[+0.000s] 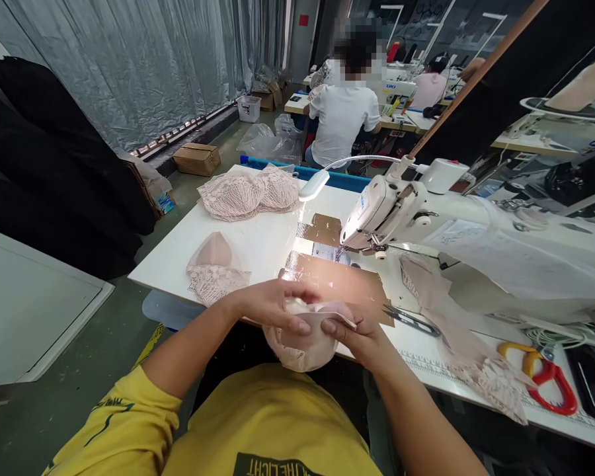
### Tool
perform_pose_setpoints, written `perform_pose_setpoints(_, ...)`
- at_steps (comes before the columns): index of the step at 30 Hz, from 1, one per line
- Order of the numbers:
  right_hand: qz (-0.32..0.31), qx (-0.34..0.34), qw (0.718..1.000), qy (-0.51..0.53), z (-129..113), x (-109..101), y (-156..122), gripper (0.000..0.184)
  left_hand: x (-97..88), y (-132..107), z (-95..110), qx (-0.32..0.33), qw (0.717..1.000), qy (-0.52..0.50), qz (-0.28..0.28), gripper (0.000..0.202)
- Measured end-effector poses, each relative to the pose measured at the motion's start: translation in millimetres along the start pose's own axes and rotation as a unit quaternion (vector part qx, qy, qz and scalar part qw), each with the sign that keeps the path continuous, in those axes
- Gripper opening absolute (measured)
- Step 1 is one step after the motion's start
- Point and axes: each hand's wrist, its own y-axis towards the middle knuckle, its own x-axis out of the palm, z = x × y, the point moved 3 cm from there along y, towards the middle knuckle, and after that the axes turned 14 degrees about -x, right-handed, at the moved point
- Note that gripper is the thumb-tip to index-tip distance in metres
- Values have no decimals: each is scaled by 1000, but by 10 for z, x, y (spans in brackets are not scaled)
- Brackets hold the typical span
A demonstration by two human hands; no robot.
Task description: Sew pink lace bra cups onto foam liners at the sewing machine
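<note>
Both hands hold a pale pink bra cup (pixel 305 347) over the front edge of the table, close to my body. My left hand (pixel 280 305) grips its left side, thumb on the near face. At the right rim, my right hand (pixel 354 330) pinches the fabric between thumb and fingers. Another cup with a lace lower part (pixel 215 264) lies on the table to the left. Farther back rest lace-covered cups (pixel 248 192) in a pile. The sewing machine (pixel 377 211) stands ahead to the right, its needle area lit.
Thread snips (pixel 411 320) lie right of my hands. Scissors with red and orange handles (pixel 550 380) sit near the right edge beside loose pink lace fabric (pixel 496 383). A lamp (pixel 314 186) arches over the white table (pixel 168 254). A person in white (pixel 344 119) sits beyond.
</note>
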Motion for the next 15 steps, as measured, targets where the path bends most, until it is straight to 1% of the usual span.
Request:
perform_pose_setpoints(1, -3, -4, 1000, -9, -45, -11, 5, 26, 42, 19, -9, -14, 998, -16, -62, 38)
perform_pose_setpoints(2, 10, -6, 1000, -14, -76, -31, 11, 25, 80, 27, -5, -20, 996, -19, -84, 32)
perform_pose_setpoints(3, 29, -6, 999, -19, -93, -53, 20, 23, 107, 26, 11, -19, 998, -6, -64, 30)
perform_pose_setpoints(4, 48, -6, 998, -29, -98, -74, 30, 22, 126, 18, 40, -10, 1000, 22, -14, 29)
perform_pose_setpoints(5, 66, -10, 997, -49, -98, -91, 41, 22, 140, 3, 79, 5, 997, 59, 51, 27)
perform_pose_setpoints(6, 80, -19, 993, -81, -95, -102, 54, 21, 158, -16, 121, 24, 989, 98, 109, 24)
perform_pose_setpoints(7, 90, -30, 988, -124, -93, -104, 65, 19, 181, -32, 157, 41, 979, 130, 152, 22)
perform_pose_setpoints(9, 110, -61, 965, -228, -105, -94, 72, 12, 223, -31, 173, 53, 966, 158, 199, 17)
perform_pose_setpoints(10, 121, -83, 951, -272, -122, -83, 64, 10, 231, -15, 146, 42, 963, 154, 215, 14)
perform_pose_setpoints(13, 147, -167, 911, -347, -218, -59, -11, 7, 211, 54, -47, -32, 958, 121, 258, 6)
perform_pose_setpoints(15, 181, -222, 878, -383, -307, -92, -93, 10, 182, 66, -195, -78, 949, 127, 280, 3)
